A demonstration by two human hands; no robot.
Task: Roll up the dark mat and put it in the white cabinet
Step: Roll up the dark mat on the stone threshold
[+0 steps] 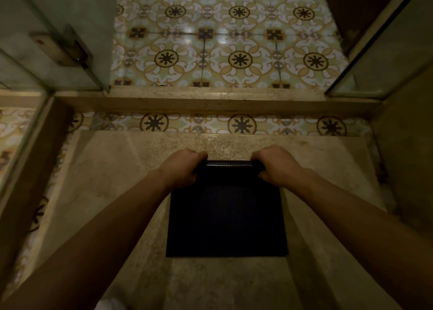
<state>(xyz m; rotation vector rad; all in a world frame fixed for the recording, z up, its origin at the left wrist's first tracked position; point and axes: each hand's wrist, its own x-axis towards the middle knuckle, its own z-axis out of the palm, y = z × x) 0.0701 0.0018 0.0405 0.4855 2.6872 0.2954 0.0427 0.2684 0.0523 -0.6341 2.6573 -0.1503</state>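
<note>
The dark mat lies flat on a beige stone floor slab, its near edge toward me. Its far edge is curled over into a short roll. My left hand grips the left end of that roll, fingers wrapped over it. My right hand grips the right end the same way. Both forearms reach forward from the bottom corners. The white cabinet is not in view.
A raised stone threshold crosses the view beyond the mat, with patterned tiles behind it. A glass door with a metal hinge stands at the left. Another glass panel and a wall close the right side.
</note>
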